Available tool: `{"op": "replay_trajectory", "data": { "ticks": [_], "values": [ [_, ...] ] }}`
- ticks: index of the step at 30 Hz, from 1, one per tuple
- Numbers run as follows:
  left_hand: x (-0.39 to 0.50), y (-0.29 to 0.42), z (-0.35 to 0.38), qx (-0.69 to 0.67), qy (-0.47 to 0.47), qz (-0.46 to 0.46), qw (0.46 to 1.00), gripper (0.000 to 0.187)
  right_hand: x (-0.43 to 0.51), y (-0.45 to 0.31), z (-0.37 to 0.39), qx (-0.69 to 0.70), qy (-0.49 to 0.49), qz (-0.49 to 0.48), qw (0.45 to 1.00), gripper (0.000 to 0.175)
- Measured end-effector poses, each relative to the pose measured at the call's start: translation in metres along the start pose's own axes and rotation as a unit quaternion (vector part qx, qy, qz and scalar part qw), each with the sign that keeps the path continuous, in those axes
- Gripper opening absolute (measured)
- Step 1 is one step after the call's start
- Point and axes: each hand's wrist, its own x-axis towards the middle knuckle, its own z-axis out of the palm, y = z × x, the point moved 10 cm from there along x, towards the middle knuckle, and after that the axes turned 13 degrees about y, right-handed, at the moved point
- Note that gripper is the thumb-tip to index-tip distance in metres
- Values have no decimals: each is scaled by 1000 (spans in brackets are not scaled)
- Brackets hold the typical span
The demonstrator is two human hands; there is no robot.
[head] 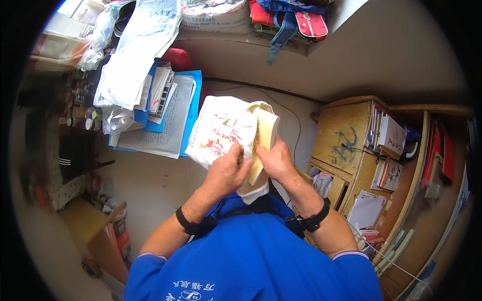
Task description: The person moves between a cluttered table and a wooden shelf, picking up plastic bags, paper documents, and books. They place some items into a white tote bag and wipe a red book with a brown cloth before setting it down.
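Note:
Before my body is a white cloth bag (211, 131) that bears red writing. My left hand (228, 165) grips the bag's edge near its opening, thumb on top. In my right hand (278, 157) is a yellowish paper book (267, 129), its thumb lying on the cover and its fingers hidden behind. The book stands on edge at the bag's mouth; its lower end lies against the cloth. How far it sits inside the bag I cannot tell.
Blue folders (197, 98) and papers (128, 64) are piled at the left. Along the right stands a wooden cabinet (339, 131) with books (391, 135) on its shelves. A cable (293, 109) runs over the floor. A full sack (214, 17) and bags (310, 24) lie on the ledge ahead.

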Motion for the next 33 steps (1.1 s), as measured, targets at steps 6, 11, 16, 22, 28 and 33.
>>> {"op": "replay_trajectory", "data": {
  "ticks": [6,11,16,22,28,33],
  "values": [
    [6,-36,15,181,-70,-65,979,34,15,36,-10,115,-34,118,986,39],
    [18,-92,3,209,-8,-101,973,32,8,29,-37,188,-120,188,957,41],
    [31,-141,-32,133,105,-164,972,27,4,24,-93,228,-148,230,935,50],
    [23,-146,-63,78,169,-164,969,18,25,7,-185,261,-82,208,939,55],
    [2,-118,-89,-16,207,-156,966,17,49,23,-216,275,-49,185,942,54],
    [11,-60,-109,-177,239,-147,943,10,65,46,-216,283,-61,151,945,53]
  ]
}}
